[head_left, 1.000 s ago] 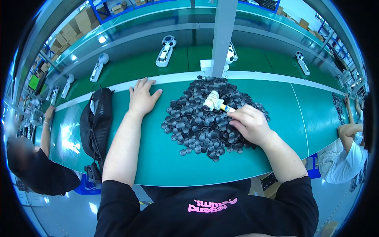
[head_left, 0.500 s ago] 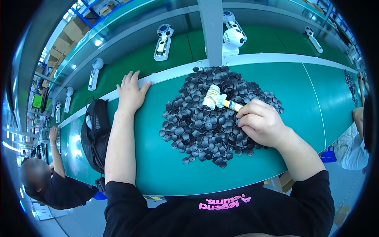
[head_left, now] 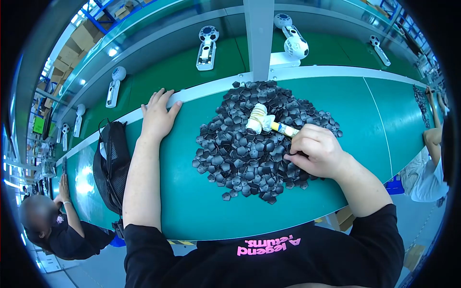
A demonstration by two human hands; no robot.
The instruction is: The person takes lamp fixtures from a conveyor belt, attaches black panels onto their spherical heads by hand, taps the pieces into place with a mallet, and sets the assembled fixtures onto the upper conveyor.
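A wide pile of small black five-sided pieces [head_left: 240, 153] lies on the green table [head_left: 192, 201]. On top of it rests a hammer [head_left: 258, 120] with a wrapped, pale head and a yellow handle. My right hand [head_left: 317, 151] is at the right side of the pile, its fingers pinched round the end of the handle. Flat at the table's far edge lies my left hand [head_left: 159, 115], fingers spread and nothing in it.
A black mesh bag [head_left: 111, 165] lies left of my left forearm. Beyond the table, white devices with football-patterned ends [head_left: 206, 48] stand on a green belt [head_left: 163, 67]. A grey post [head_left: 259, 43] rises behind the pile. One person [head_left: 72, 235] sits left, another [head_left: 430, 177] right.
The view has shifted, and the devices on the belt sit at different places. My right hand remains at the hammer's handle. The person on the left has brought their hands together.
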